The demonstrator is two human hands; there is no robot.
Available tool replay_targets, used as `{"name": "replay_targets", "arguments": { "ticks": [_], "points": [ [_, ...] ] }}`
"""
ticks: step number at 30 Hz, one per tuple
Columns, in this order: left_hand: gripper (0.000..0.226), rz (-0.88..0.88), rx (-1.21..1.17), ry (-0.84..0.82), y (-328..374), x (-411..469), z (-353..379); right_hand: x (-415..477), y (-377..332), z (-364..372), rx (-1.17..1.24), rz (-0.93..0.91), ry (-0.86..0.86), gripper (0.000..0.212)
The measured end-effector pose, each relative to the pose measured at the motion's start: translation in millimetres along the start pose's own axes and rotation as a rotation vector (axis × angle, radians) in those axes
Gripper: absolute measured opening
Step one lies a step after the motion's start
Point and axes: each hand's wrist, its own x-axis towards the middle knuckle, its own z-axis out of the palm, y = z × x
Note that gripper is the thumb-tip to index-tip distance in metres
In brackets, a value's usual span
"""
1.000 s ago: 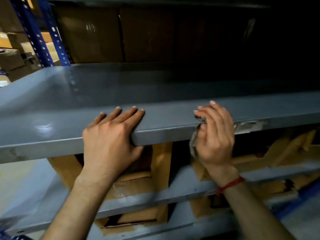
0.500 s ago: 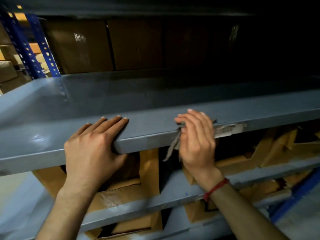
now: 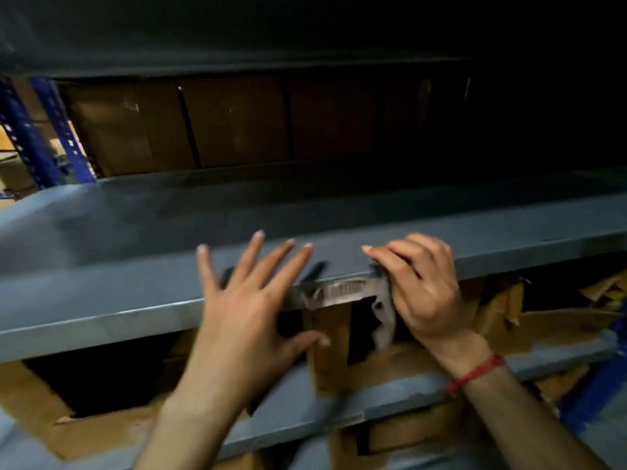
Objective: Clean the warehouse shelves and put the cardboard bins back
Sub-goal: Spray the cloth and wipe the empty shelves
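A bare grey metal shelf (image 3: 135, 239) runs across the view. My right hand (image 3: 424, 290) grips a grey cloth (image 3: 383, 317) against the shelf's front lip, and the cloth hangs down below the edge. My left hand (image 3: 251, 307) has its fingers spread and straight, lifted just in front of the lip, and holds nothing. A torn barcode label (image 3: 342, 290) is stuck on the lip between both hands. Open cardboard bins (image 3: 332, 344) stand on the lower shelf (image 3: 339, 401), under my hands.
Closed cardboard boxes (image 3: 237, 120) line the back of the grey shelf in the dark. Blue perforated rack uprights (image 3: 37, 130) stand at the far left. Another shelf (image 3: 237, 28) overhangs above. More cardboard bins (image 3: 576, 300) fill the lower right.
My left hand has let go of the shelf lip and lifted with fingers spread. My right hand with the cloth has slid right along the lip, past the label.
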Motion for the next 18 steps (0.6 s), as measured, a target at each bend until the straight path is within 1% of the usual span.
{"name": "replay_targets", "arguments": {
  "ticks": [2,3,5,7,10,12,15,18],
  "points": [
    [0.107,0.035,0.089,-0.009,29.7,33.6,13.6,-19.3,25.9,-3.9,-0.076,-0.029,-0.074,0.03],
    [0.106,0.032,0.13,-0.031,38.5,46.1,19.9,-25.3,32.8,-5.4,-0.058,-0.035,-0.094,0.033],
    [0.097,-0.022,0.175,-0.061,48.0,58.2,29.8,-31.9,36.3,-4.0,0.007,-0.031,-0.11,0.041],
    [0.086,-0.084,0.15,-0.034,49.5,57.7,36.0,-35.3,33.7,1.3,0.011,-0.035,-0.079,0.044],
    [0.08,-0.12,0.124,0.039,51.0,55.7,40.3,-35.9,31.9,13.9,-0.005,-0.073,-0.014,0.038],
    [0.076,-0.144,0.107,0.076,54.7,57.4,39.8,-31.5,24.8,21.0,0.031,-0.116,-0.01,0.038],
    [0.074,-0.162,0.079,0.079,58.3,59.2,38.1,-26.1,11.2,26.2,0.095,-0.173,-0.014,0.049],
    [0.078,-0.175,0.097,0.041,59.0,58.9,36.0,-24.9,37.1,17.4,0.098,-0.329,-0.048,0.045]
  ]
}}
